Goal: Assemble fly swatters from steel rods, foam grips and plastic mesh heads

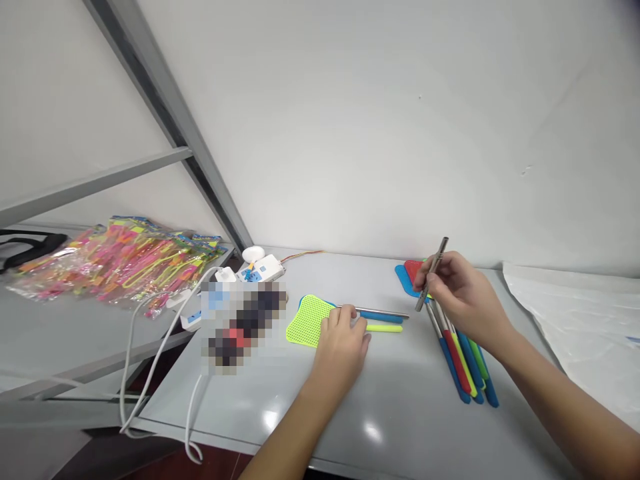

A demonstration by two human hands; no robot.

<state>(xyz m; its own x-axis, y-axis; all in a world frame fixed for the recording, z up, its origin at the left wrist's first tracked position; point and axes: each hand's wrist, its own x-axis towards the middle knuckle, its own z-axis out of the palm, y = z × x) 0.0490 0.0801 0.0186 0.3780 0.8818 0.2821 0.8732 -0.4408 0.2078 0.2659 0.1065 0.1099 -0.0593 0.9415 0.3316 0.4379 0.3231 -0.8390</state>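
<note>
On the grey table [390, 400] lies a neon yellow fly swatter [309, 319] with a blue one partly under it. My left hand [343, 345] rests on them with fingers curled at the point where the heads meet the handles [384, 322]. My right hand [463, 297] pinches a thin metal rod [434, 270], held tilted up. Just under that hand lies a stack of several fly swatters with blue, red and green grips [465, 363]; their red and blue heads [410, 275] peek out behind my fingers.
A white power strip [260, 268] with cables [150, 360] sits at the table's back left, beside a blurred-out patch. Packets of colourful toys [120, 260] cover the left shelf. A clear plastic sheet [575, 320] lies at the right. A slanted metal frame [200, 167] stands behind.
</note>
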